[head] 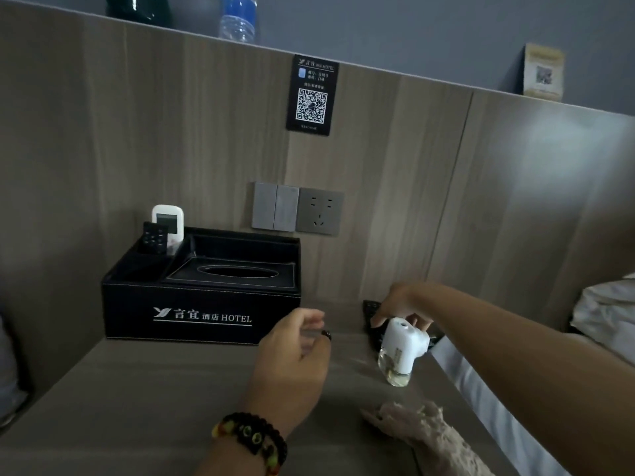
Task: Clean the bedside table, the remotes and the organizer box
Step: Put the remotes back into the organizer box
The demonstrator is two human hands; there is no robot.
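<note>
A black organizer box (202, 310) with white hotel lettering stands at the back left of the wooden bedside table (154, 389). Its back left slot holds a white remote (169, 219) and a small black remote (154, 238), both upright. My left hand (295, 352) hovers empty over the middle of the table, fingers loosely curled and apart. My right hand (400, 309) reaches to the back right corner and rests on a black remote (371, 312) lying flat there; the grip is partly hidden. A pale cloth (426, 431) lies crumpled at the table's front right.
A white plug-in mosquito repeller (402, 348) with a liquid bottle stands just in front of my right hand. Switches and a socket (297, 209) sit on the wall panel, with a QR card (312, 94) above. A bed with white linen (604, 314) borders the right side.
</note>
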